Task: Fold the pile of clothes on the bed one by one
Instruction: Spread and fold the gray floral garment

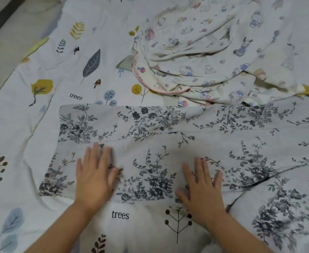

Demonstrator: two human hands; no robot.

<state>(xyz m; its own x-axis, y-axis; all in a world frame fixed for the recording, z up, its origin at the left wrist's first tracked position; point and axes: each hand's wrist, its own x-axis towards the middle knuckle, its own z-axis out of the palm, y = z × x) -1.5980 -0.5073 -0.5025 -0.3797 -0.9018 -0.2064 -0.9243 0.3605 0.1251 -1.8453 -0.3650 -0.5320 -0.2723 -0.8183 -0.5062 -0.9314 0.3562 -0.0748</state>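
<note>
floral garment (168, 143): grey-on-white leafy print, spread long across the bed (22, 115), one lengthwise fold in, a 2nd layer showing along the far edge
left grip (95, 178): left hand flat, fingers apart, palm down on the garment nr its left end; clamped on nothing, just pressing
right grip (202, 187): right hand same – open, fingers spread, flat on the cloth, no pinch
garment vs grips: directly under both palms; cloth runs on past the left grip to a short end, and well past the right grip out of frame; near hem just below the wrists
step in hand (judged): smoothing the fold flat before the next one; looks partway thru this item
cartoon-print garment (204, 57): crumpled heap w/ pink trim, beyond both grips, closer to the right one, touching the floral piece's far edge; not folded
done so far: no finished folded stack in view; cannot tell if any lies out of frame
left to do (judged): crosswise folds on the floral piece, then the cartoon piece; whether heap is 1 item or more – cannot tell
bed cover: white, leaf + "trees" print, bare on the left side of left grip
</note>
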